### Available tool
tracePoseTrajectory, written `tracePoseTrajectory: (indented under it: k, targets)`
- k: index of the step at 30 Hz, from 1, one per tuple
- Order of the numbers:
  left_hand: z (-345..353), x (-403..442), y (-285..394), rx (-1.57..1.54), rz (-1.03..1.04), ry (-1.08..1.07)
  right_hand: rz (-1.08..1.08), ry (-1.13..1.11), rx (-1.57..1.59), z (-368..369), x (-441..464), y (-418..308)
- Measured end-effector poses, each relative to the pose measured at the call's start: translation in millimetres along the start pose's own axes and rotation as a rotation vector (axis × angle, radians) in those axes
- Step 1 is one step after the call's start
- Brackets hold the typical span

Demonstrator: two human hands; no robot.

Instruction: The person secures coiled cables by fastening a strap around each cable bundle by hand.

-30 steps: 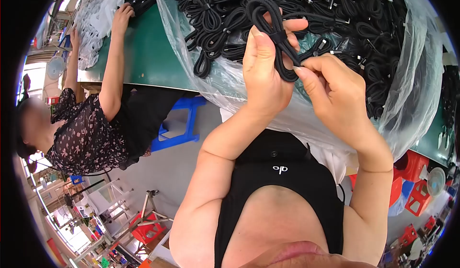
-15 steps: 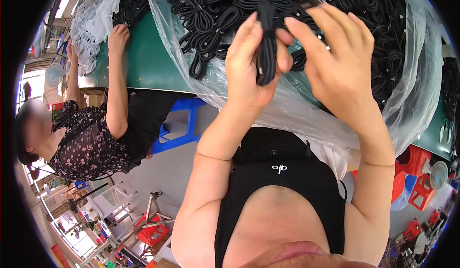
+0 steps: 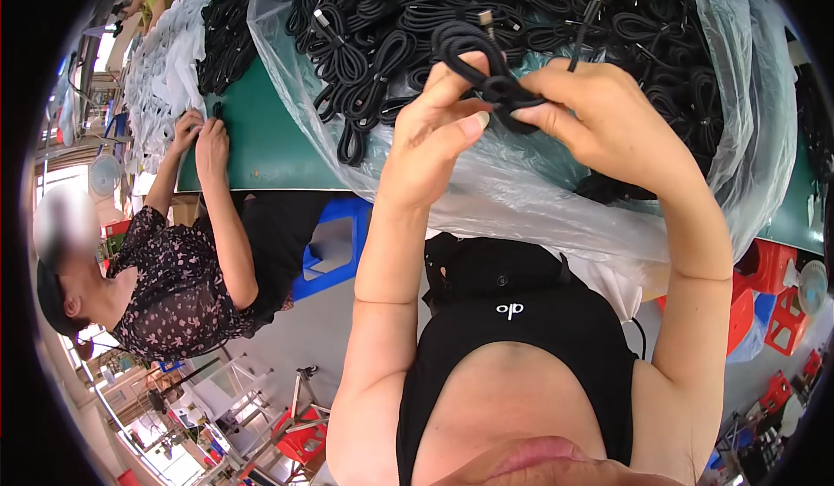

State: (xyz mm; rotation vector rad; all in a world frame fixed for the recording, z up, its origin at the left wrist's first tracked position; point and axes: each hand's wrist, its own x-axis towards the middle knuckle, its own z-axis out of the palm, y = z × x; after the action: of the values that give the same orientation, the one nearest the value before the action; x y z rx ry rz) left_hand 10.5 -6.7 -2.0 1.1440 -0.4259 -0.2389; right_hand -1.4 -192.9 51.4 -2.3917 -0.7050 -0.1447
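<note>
A coiled black cable [image 3: 462, 45] is between my hands, above a heap of similar cables. My left hand [image 3: 426, 134] has its fingertips at the coil's loop, its thumb apart below. My right hand [image 3: 608, 117] pinches the coil's right end between thumb and forefinger. One metal plug [image 3: 486, 22] stands up from behind the loop. Another cable end with a light plug [image 3: 595, 1] sticks up beyond my right fingers. The cable pile [image 3: 382, 60] lies in a clear plastic bag [image 3: 295, 95] just past my hands.
A green table [image 3: 261, 152] carries the bag. At left, a co-worker [image 3: 187, 286] has both hands by white material [image 3: 165, 69] and more black cables [image 3: 230, 43]. A blue stool [image 3: 334, 247] stands between us. Red stools [image 3: 769, 269] are at lower right.
The coil has turned from upright to a slanted open loop, and my right hand has come down onto its end. The co-worker's hands have moved closer together.
</note>
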Motion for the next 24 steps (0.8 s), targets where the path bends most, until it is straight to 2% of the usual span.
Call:
tracePoseTrajectory:
  k: [2,5,6,10,13,16,19,24]
  targets:
    - [5.5,7.4,0.5,-0.060,0.077,-0.042,0.095,-0.128,0.128,-7.3,8.8,-4.0]
    - [-6.5,14.6,-1.0,-0.200,0.073,0.004,0.218,-0.029,0.086,-8.5,17.8,-15.2]
    - [-10.9,15.5,-2.8,-0.274,0.086,0.031,0.214,0.001,-0.074,-3.6,17.9,-12.6]
    - [-13.8,17.3,-3.0,-0.390,0.084,0.105,-0.017,0.155,-0.399,13.2,21.5,-8.1]
    - [-16.2,16.6,-8.2,-0.329,0.101,0.189,-0.167,0.151,-0.422,13.6,25.4,-20.1]
    - [-8.7,16.3,-4.0,-0.361,0.080,0.119,-0.143,0.166,-0.340,15.7,28.3,-18.1]
    - [-2.7,14.8,-4.4,-0.210,0.122,0.133,-0.114,0.170,-0.273,14.9,29.9,-13.9]
    - [-7.9,17.0,2.3,-0.271,0.039,0.155,-0.083,0.103,-0.143,1.5,29.6,-18.9]
